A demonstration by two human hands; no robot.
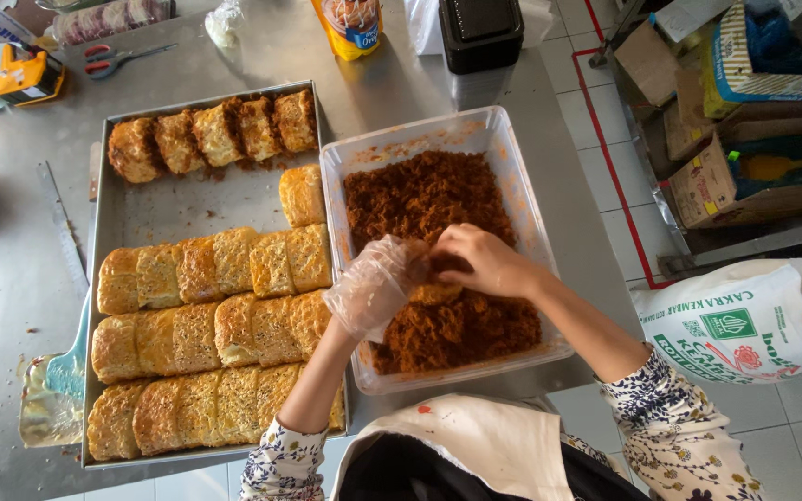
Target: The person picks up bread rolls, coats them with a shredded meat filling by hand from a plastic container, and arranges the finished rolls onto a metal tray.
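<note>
Head view: gloved left hand (378,283) and bare right hand (485,263) both grip one golden bun (433,292) over clear plastic tub (522,199) of brown floss (424,199), catching crumbs.

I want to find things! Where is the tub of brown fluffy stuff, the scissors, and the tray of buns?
Tub (522,199), head view, on its clear right wall.
Scissors (104,60), head view, on the red handles.
Tray (206,199), head view, on a bare patch of its metal floor.

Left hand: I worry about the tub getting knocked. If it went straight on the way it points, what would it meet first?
The left hand, gloved, points toward the right hand over the floss; it likely meets the bun held between them first, though depth is unclear.
</note>
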